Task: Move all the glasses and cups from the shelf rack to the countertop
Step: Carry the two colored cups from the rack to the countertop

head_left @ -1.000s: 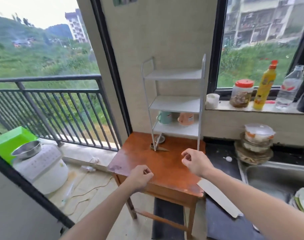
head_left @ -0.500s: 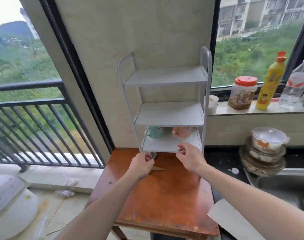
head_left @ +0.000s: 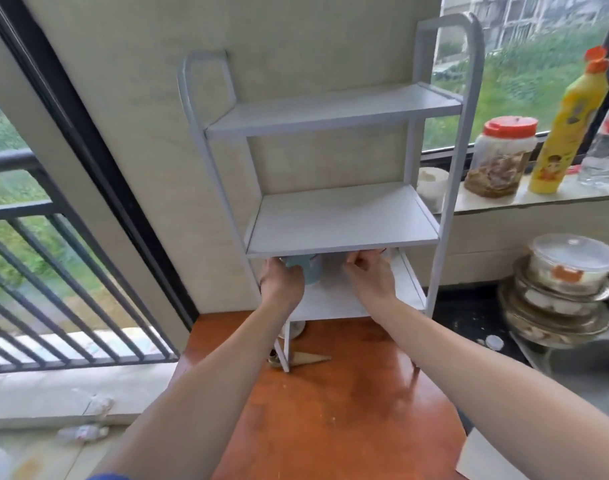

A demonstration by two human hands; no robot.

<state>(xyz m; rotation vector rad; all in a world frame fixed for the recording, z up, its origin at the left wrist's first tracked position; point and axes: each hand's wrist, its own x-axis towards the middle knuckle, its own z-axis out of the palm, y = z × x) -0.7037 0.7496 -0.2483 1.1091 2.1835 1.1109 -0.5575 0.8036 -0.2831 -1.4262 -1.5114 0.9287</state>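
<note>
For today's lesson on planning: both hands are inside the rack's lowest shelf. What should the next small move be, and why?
Probably draw the teal cup straight out forward, keeping it low. The left hand wraps its side, and the middle shelf sits close above, leaving little room to lift. What the right hand holds is hidden.

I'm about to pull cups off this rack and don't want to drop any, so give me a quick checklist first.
1. Left hand grips teal cup: ok.
2. Right hand holds a cup: cannot tell, middle shelf hides its fingertips.
3. Headroom above teal cup: not ok, shelf sits close; slide it out forward.
4. Path over wooden table: ok.
5. Free spot on dark countertop: ok, beside stacked dishes.
</note>
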